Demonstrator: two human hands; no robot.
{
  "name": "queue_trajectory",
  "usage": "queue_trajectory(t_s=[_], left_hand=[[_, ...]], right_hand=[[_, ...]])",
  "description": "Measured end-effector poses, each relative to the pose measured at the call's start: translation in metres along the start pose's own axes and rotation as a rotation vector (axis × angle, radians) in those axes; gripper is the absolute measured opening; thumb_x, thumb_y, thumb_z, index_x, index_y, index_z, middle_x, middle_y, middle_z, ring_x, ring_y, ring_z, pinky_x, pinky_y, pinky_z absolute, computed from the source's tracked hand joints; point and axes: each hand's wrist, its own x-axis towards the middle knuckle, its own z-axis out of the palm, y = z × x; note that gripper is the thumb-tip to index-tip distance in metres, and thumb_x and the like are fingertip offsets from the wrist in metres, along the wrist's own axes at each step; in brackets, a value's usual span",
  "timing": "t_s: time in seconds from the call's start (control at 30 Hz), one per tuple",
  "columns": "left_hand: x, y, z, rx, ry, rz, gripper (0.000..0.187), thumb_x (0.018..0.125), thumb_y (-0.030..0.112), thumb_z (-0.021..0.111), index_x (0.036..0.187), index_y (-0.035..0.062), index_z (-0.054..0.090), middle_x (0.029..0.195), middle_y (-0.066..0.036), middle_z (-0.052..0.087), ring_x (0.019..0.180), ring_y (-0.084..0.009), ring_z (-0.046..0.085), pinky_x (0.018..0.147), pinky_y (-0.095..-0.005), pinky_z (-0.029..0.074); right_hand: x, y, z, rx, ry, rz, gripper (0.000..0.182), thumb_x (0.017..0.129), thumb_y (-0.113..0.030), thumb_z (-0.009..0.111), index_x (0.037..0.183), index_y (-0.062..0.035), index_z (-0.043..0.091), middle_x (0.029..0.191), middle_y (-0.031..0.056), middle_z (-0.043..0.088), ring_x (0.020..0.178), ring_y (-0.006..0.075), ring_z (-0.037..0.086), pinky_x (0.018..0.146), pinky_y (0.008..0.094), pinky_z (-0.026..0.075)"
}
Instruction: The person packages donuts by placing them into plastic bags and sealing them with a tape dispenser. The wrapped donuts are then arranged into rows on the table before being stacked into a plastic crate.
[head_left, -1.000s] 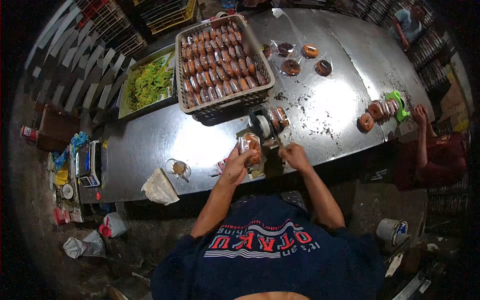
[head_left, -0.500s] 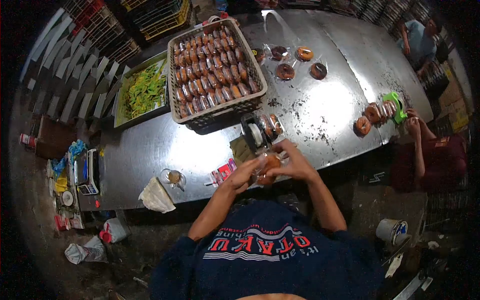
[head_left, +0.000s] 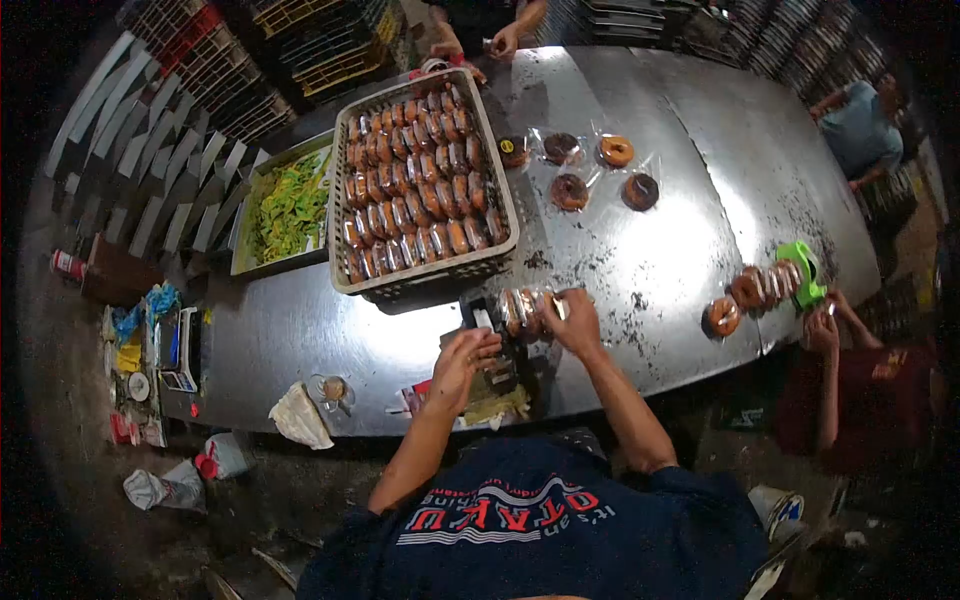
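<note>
My right hand grips a wrapped doughnut at the right end of a short row of wrapped doughnuts standing on edge on the metal table. My left hand is held with its fingers apart and nothing in it, just left of the black tape dispenser, partly covering it. Beyond both hands stands a large crate packed with rows of wrapped doughnuts.
Several doughnuts on clear bags lie toward the back. A tray of yellow-green wrappers sits left of the crate. A glass cup and cloth lie near the front edge. At right, a co-worker's hands are near a green tape dispenser.
My hands have moved apart. The wrapped doughnut has gone from between them, near the table's edge, to the row beyond. Another person's hands have come into view behind the crate.
</note>
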Motion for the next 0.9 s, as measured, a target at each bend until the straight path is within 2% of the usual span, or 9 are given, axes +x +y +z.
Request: queue_trajectory(t_s=[0.1, 0.17, 0.23, 0.4, 0.57, 0.7, 0.77, 0.8, 0.9], left_hand=[[0.001, 0.002, 0.02, 0.043, 0.1, 0.01, 0.039, 0.102, 0.031, 0.052, 0.124, -0.0015, 0.054, 0.12, -0.017, 0.063, 0.109, -0.0253, 0.062, 0.092, -0.0394, 0.048], [0.004, -0.001, 0.028, 0.062, 0.124, 0.032, 0.038, 0.102, 0.03, 0.052, 0.125, -0.0004, 0.055, 0.121, -0.016, 0.063, 0.109, -0.0255, 0.062, 0.091, -0.0386, 0.05], [0.005, -0.002, 0.036, 0.045, 0.137, 0.033, 0.037, 0.102, 0.029, 0.052, 0.126, 0.0004, 0.055, 0.121, -0.015, 0.063, 0.11, -0.0256, 0.062, 0.09, -0.0382, 0.051], [0.003, -0.003, 0.049, -0.024, 0.201, 0.056, 0.036, 0.102, 0.027, 0.054, 0.125, -0.0002, 0.056, 0.118, -0.012, 0.066, 0.107, -0.0195, 0.064, 0.089, -0.0326, 0.051], [0.022, -0.009, 0.046, -0.218, 0.058, 0.001, 0.042, 0.102, 0.032, 0.053, 0.128, -0.0005, 0.055, 0.12, -0.015, 0.065, 0.108, -0.0232, 0.064, 0.09, -0.0371, 0.052], [0.04, 0.0, 0.058, -0.329, -0.099, -0.103, 0.042, 0.098, 0.028, 0.059, 0.127, -0.002, 0.055, 0.121, -0.015, 0.064, 0.108, -0.0251, 0.064, 0.094, -0.0404, 0.053], [0.038, 0.005, 0.065, -0.197, -0.104, -0.032, 0.039, 0.095, 0.022, 0.064, 0.126, -0.0013, 0.057, 0.119, -0.013, 0.065, 0.105, -0.0232, 0.065, 0.094, -0.0393, 0.054], [0.037, 0.002, 0.061, -0.208, -0.144, -0.008, 0.038, 0.091, 0.014, 0.069, 0.125, 0.001, 0.059, 0.114, -0.009, 0.067, 0.101, -0.0205, 0.066, 0.092, -0.036, 0.055], [0.005, 0.036, 0.065, 0.224, -0.168, -0.001, 0.041, 0.092, 0.015, 0.07, 0.129, 0.0014, 0.058, 0.117, -0.005, 0.066, 0.103, -0.0154, 0.063, 0.093, -0.0308, 0.051]], right_hand=[[0.086, 0.018, -0.003, -0.08, 0.201, -0.077, 0.069, 0.079, -0.039, 0.077, 0.126, 0.0026, 0.05, 0.118, 0.0243, 0.055, 0.108, 0.0429, 0.053, 0.095, 0.047, 0.044], [0.158, 0.041, 0.004, -0.114, 0.117, -0.095, 0.085, 0.075, -0.036, 0.08, 0.137, 0.003, 0.038, 0.131, 0.0281, 0.046, 0.12, 0.0447, 0.046, 0.104, 0.053, 0.035], [0.21, 0.058, 0.009, -0.229, -0.028, -0.098, 0.098, 0.071, -0.042, 0.082, 0.147, -0.0074, 0.031, 0.141, 0.0274, 0.038, 0.127, 0.0439, 0.043, 0.106, 0.0532, 0.034], [0.242, 0.091, 0.026, -0.417, -0.203, 0.041, 0.085, 0.071, -0.05, 0.079, 0.14, -0.014, 0.045, 0.134, 0.0257, 0.047, 0.114, 0.0404, 0.053, 0.095, 0.0527, 0.044], [0.151, 0.041, -0.018, 0.483, -0.078, 0.008, 0.061, 0.073, -0.031, 0.083, 0.123, -0.0035, 0.06, 0.109, 0.0154, 0.064, 0.098, 0.0297, 0.061, 0.088, 0.0426, 0.049], [0.041, -0.054, -0.087, 0.516, -0.184, -0.349, 0.085, 0.067, -0.03, 0.09, 0.137, -0.0041, 0.049, 0.133, 0.0167, 0.052, 0.118, 0.031, 0.054, 0.099, 0.0413, 0.046], [0.012, -0.074, -0.098, 0.6, -0.154, -0.281, 0.097, 0.063, -0.033, 0.093, 0.142, -0.0056, 0.044, 0.14, 0.0163, 0.045, 0.126, 0.0314, 0.048, 0.103, 0.042, 0.043], [0.003, -0.087, -0.098, 0.777, -0.038, -0.19, 0.086, 0.07, -0.034, 0.088, 0.139, -0.0032, 0.047, 0.131, 0.0169, 0.054, 0.117, 0.0297, 0.055, 0.098, 0.0408, 0.046], [-0.016, -0.084, -0.091, 0.946, -0.284, 0.281, 0.063, 0.082, -0.032, 0.08, 0.131, -0.0021, 0.054, 0.116, 0.0142, 0.062, 0.104, 0.0255, 0.062, 0.092, 0.0363, 0.049]])
